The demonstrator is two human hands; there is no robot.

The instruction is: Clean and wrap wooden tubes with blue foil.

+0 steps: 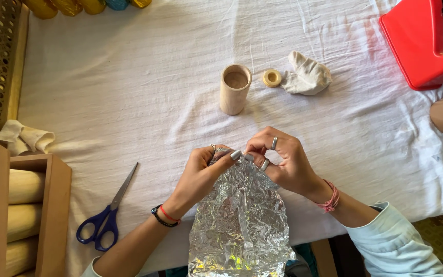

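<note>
A crumpled sheet of foil hangs over the worktop's near edge, its top pinched by both the left hand and right hand. Beyond stand a wooden cup, a small round lid and a balled cloth; blue-handled scissors lie left.

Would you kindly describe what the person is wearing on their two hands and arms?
The left hand has a ring on one finger and grey-painted nails; its wrist carries a black beaded bracelet and a thin red thread. The right hand wears two silver rings, with pink thread bands at the wrist. Both arms have pale blue sleeves pushed up the forearm.
</note>
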